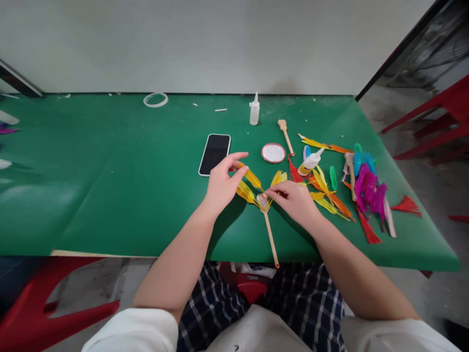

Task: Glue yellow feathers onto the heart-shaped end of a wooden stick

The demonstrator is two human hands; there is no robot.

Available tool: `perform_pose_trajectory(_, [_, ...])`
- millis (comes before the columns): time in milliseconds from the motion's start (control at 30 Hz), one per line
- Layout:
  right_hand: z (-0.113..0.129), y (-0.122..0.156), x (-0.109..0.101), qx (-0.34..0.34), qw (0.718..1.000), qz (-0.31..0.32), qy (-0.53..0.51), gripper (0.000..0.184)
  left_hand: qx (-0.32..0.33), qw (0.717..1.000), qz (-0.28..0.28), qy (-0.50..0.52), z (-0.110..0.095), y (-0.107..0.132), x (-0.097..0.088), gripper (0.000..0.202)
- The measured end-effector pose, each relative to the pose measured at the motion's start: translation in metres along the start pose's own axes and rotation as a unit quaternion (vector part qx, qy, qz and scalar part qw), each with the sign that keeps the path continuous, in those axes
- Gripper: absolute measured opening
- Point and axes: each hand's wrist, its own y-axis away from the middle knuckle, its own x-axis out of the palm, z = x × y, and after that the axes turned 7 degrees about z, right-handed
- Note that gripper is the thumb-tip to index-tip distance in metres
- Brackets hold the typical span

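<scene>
A wooden stick point(270, 235) lies near the table's front edge, its small rounded head point(263, 201) pointing away from me. Yellow feathers point(246, 192) fan out from that head on both sides. My left hand point(224, 180) holds the vane end of an orange-yellow feather point(252, 179) between thumb and fingers. At the quill end of this feather, beside the stick's head, the thumb and fingertips of my right hand point(293, 199) are pinched together. My right hand partly hides the feathers on that side.
Beyond my hands are a phone point(215, 154), a round white dish point(273, 152), a glue bottle point(254, 111) and another wooden stick point(286, 136). To the right lie a tipped glue bottle point(310, 162), purple feathers point(369, 188) and red tassels point(406, 206). A tape ring point(156, 100) lies far left.
</scene>
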Motion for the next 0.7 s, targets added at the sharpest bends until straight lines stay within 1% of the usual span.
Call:
perform_pose_trajectory(167, [0.002, 0.001, -0.004, 0.047, 0.996, 0.005, -0.078, 0.020, 0.003, 0.998, -0.022, 0.067, -0.003, 0.005, 0.007, 0.030])
perform_pose_trajectory(300, [0.002, 0.002, -0.002, 0.057, 0.990, 0.014, -0.128, 0.021, 0.006, 0.997, -0.044, 0.067, -0.001, 0.007, 0.010, 0.026])
perform_pose_trajectory(367, [0.002, 0.002, -0.002, 0.062, 0.988, 0.016, -0.137, 0.018, 0.004, 0.997, -0.050, 0.064, 0.000, 0.007, 0.010, 0.024])
perform_pose_trajectory(433, [0.002, 0.002, -0.003, 0.073, 0.985, 0.006, -0.157, 0.015, 0.002, 0.996, -0.049, 0.070, -0.001, 0.006, 0.009, 0.027])
perform_pose_trajectory(500, [0.002, 0.002, -0.004, 0.090, 0.978, -0.024, -0.185, 0.015, 0.001, 0.994, -0.045, 0.099, -0.002, 0.005, 0.010, 0.036])
perform_pose_trajectory(533, [0.002, 0.002, -0.004, 0.097, 0.975, -0.039, -0.198, 0.015, -0.001, 0.992, -0.036, 0.118, -0.003, 0.005, 0.010, 0.041])
perform_pose_trajectory(567, [0.002, 0.001, -0.003, 0.101, 0.971, -0.049, -0.210, 0.015, -0.007, 0.991, -0.016, 0.135, -0.004, 0.006, 0.011, 0.044])
perform_pose_trajectory(600, [0.002, 0.001, -0.003, 0.102, 0.970, -0.053, -0.215, 0.016, -0.015, 0.989, 0.016, 0.147, -0.006, 0.006, 0.012, 0.043])
perform_pose_trajectory(667, [0.004, 0.001, -0.001, 0.099, 0.973, -0.046, -0.205, 0.018, -0.033, 0.983, 0.097, 0.154, -0.009, 0.009, 0.016, 0.034])
perform_pose_trajectory(700, [0.006, 0.001, 0.000, 0.091, 0.977, -0.037, -0.192, 0.018, -0.040, 0.979, 0.127, 0.152, -0.010, 0.011, 0.017, 0.028])
